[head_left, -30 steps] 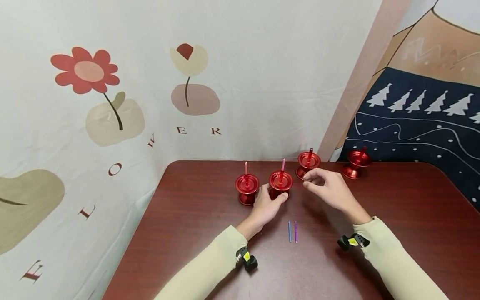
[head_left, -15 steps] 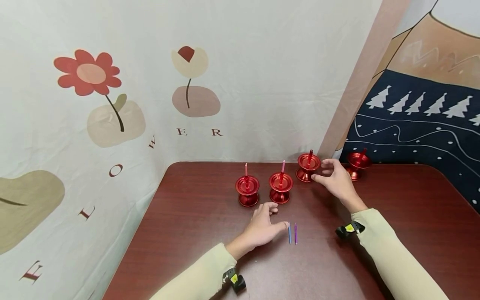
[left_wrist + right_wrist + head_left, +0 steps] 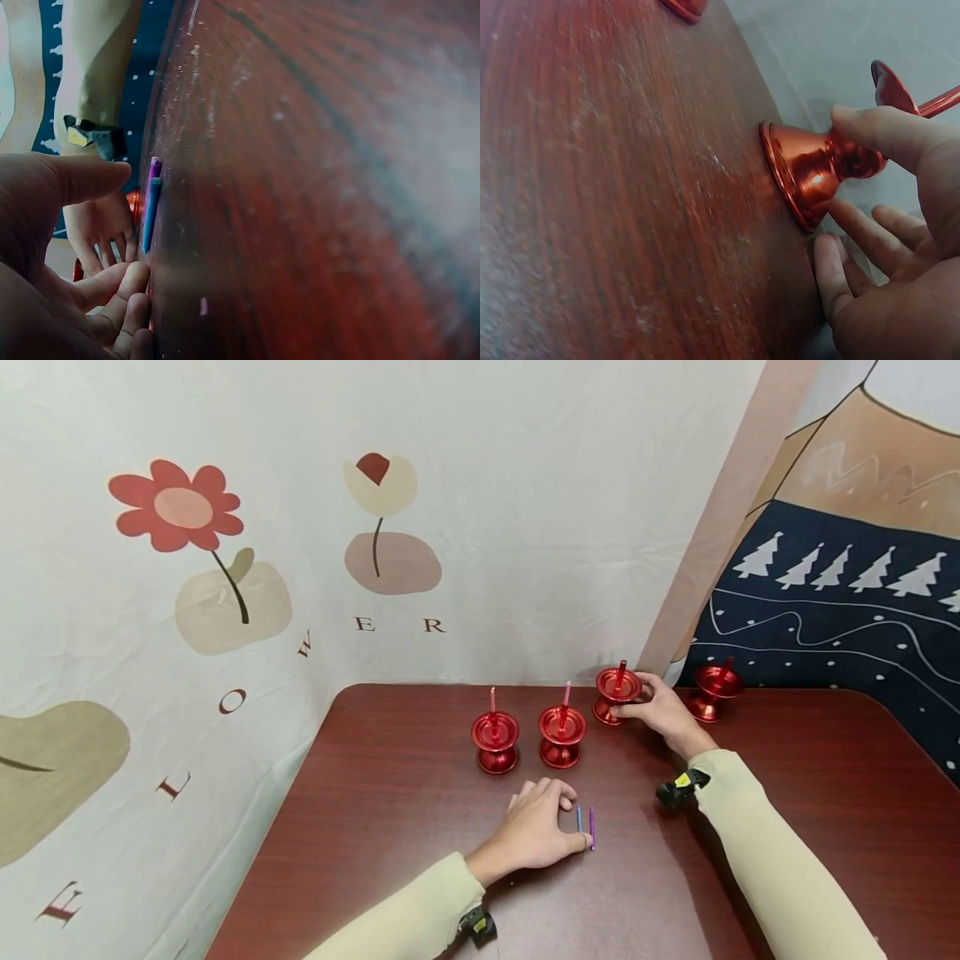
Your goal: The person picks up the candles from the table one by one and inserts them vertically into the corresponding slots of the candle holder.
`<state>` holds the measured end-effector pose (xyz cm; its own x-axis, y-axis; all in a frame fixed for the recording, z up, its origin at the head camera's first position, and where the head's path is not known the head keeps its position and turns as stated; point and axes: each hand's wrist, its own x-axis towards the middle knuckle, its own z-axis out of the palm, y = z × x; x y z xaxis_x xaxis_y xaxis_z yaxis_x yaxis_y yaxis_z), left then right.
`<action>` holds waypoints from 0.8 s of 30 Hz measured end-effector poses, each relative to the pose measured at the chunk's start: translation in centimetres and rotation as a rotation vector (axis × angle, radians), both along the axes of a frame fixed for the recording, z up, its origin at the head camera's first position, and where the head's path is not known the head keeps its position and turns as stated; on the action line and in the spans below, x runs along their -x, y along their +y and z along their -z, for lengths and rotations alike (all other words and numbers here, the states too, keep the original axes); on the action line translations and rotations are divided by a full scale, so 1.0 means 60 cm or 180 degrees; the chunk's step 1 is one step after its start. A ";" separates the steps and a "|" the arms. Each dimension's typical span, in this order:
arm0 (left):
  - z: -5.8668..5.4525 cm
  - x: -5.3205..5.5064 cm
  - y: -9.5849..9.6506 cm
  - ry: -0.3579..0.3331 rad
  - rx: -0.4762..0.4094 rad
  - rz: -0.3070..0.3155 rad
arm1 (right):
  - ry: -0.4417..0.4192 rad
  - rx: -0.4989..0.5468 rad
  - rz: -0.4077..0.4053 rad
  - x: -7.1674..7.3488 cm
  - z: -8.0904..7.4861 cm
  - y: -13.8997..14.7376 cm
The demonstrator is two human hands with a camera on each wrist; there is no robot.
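My left hand hovers low at a blue candle and a purple candle lying side by side. Its thumb is parted from the fingers, with a gap between them in the left wrist view. My right hand holds a shiny red candle holder near the table's back edge. In the right wrist view, the thumb lies at the holder's neck and the fingers curl beside its flared base. A red tube rises from this holder's dish.
Two red holders stand left of it, one with a salmon-pink candle, the other with a pink candle. Another red holder stands right, beyond my right hand. A light flower-print cloth hangs behind the brown table.
My left hand has left the second holder from the left and come down to the two thin candles. My right hand has moved rightward, then closed in around the third holder.
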<state>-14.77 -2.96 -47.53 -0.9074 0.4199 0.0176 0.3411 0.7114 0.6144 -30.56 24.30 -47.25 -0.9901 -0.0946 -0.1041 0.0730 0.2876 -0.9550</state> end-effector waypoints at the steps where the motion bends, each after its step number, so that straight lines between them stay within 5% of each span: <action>1: 0.001 0.000 0.000 0.0014 0.0030 0.0000 | -0.0015 -0.0038 -0.0010 0.001 0.000 0.000; 24: 0.000 0.015 -0.001 0.0155 0.0396 0.0119 | 0.0033 -0.0480 -0.0165 0.014 0.001 -0.009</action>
